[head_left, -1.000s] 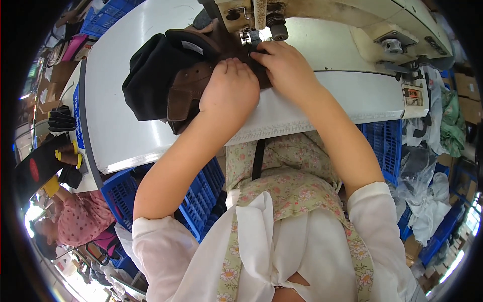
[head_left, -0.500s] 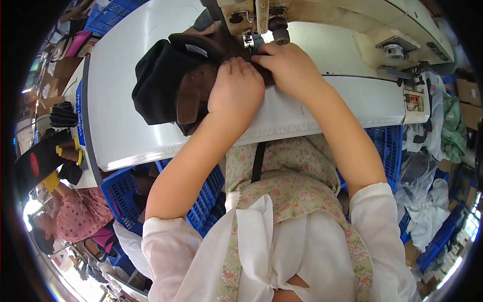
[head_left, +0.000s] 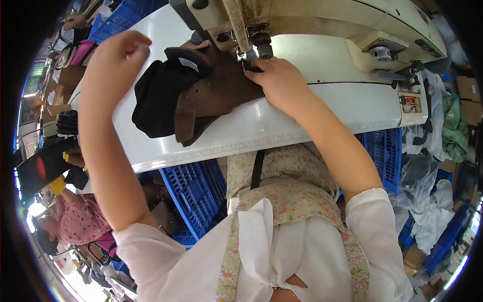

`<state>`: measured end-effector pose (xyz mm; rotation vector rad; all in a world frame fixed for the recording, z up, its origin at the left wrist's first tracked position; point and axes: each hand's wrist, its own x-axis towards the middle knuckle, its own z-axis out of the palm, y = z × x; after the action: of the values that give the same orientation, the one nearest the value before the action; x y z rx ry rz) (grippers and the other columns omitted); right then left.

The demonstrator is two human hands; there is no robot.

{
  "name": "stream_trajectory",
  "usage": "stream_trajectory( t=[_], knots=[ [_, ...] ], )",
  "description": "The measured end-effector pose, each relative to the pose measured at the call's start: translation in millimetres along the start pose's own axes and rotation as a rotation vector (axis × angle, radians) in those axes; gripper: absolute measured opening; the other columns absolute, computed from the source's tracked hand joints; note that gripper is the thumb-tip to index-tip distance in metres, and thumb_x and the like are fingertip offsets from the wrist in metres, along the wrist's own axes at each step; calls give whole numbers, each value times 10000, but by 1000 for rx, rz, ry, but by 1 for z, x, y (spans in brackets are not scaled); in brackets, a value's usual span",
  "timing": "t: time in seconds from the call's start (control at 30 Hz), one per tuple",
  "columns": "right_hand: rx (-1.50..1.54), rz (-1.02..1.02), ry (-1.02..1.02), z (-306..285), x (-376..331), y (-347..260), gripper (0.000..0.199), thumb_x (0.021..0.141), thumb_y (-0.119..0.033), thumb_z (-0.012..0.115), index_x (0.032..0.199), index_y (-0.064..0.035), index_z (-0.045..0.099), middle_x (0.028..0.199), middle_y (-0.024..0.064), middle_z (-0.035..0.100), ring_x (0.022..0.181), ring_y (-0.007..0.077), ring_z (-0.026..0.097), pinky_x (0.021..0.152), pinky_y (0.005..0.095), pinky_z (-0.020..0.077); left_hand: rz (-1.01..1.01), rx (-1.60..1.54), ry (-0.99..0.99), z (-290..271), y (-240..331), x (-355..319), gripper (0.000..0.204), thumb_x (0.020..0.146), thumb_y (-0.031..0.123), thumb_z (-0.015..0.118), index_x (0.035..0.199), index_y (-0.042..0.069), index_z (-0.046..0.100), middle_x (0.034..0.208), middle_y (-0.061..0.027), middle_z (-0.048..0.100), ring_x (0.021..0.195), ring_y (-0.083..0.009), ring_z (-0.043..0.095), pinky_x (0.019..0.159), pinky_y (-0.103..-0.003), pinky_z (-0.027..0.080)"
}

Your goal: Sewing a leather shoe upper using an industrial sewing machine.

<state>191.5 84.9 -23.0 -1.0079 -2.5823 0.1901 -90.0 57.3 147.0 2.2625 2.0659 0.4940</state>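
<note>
Sewing machine (head_left: 322, 27) cut off above, brown piece (head_left: 221, 83) part-hidden by right fingers (head_left: 265, 65)

Matt workpiece (head_left: 214, 88) — suede-like, glossy smooth tabletop (head_left: 261, 117), plastic crate (head_left: 191, 194)

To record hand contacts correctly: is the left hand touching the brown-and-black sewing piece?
Apart: the head view shows white tabletop between the raised left hand and the brown-and-black sewing piece.

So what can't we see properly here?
All in the head view:
Whether the left hand holds anything: its curled fingers hide the palm.
The brown material under the right hand: fingers cover it.
The sewing machine's top: cut off by the upper edge.
The pink-clothed person's hands: too small.
</note>
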Motion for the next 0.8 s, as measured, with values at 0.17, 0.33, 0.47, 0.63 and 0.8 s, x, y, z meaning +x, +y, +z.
stream_trajectory(
  t=[0.17,0.33,0.47,0.63,0.8],
  knots=[
    [2,-70,137,9,4,-2,177,847,-147,609,968,-148,739,923,43,633,937,226,606,794,363,509,-95,-277,-578,29,-30,74,392,821,261,655,1181,105,641,1105,-41,676,962,-169,620,831,-289,481],
    [20,-44,148,4,3,-3,153,855,-165,612,926,-130,743,923,45,636,928,226,605,801,363,506,40,-314,-681,64,13,86,469,785,255,732,1217,105,629,1134,-86,662,1035,-201,604,909,-357,471],
    [2,-55,157,4,4,-3,139,839,-160,628,906,-108,738,911,48,637,934,226,603,807,365,499,269,169,-787,84,24,84,550,830,489,680,1263,157,611,1248,-85,628,1181,-258,548,1021,-410,407],
    [22,-64,184,7,5,-3,127,789,-116,625,865,-98,725,894,51,637,922,226,604,804,369,496,71,-192,-780,122,0,73,602,757,426,781,1205,55,622,1173,-132,649,1077,-256,599,932,-353,463],
    [107,-26,137,2,9,-5,105,730,-86,606,791,-79,692,835,53,640,886,239,608,787,353,506,-77,-158,-649,138,-10,57,531,743,324,793,1203,102,648,1091,-102,700,964,-210,660,834,-326,508]
  ],
)
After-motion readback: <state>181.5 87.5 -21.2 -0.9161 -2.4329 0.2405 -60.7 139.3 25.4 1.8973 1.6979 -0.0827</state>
